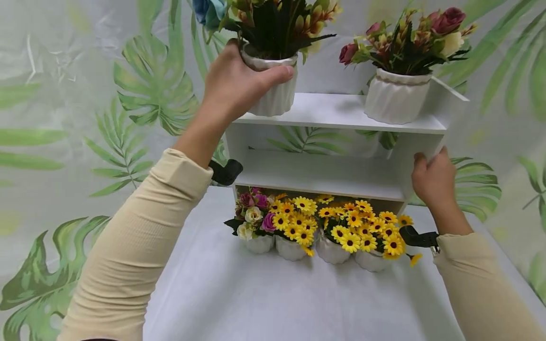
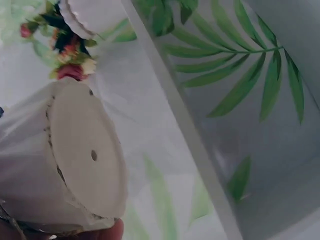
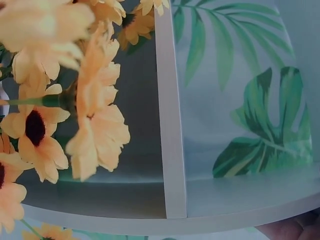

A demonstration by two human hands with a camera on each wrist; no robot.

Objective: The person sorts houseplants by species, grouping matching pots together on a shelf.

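Note:
My left hand (image 1: 243, 80) grips a white ribbed flowerpot (image 1: 275, 97) that holds blue and orange artificial flowers and dark leaves. It is over the left end of the top board of a white shelf unit (image 1: 324, 109). In the left wrist view the underside of the flowerpot (image 2: 90, 150) shows, with a small hole in it. My right hand (image 1: 435, 182) holds the front edge of the shelf unit's right side panel, thumb toward the inside. Another white flowerpot (image 1: 396, 97) with dark red and cream flowers stands at the right of the top board.
Before the unit's bottom level stand several small white pots: one with purple and cream roses (image 1: 253, 215), the others with yellow daisy-like flowers (image 1: 350, 232). A white cloth (image 1: 264, 298) covers the table. A leaf-patterned curtain (image 1: 158, 85) hangs behind.

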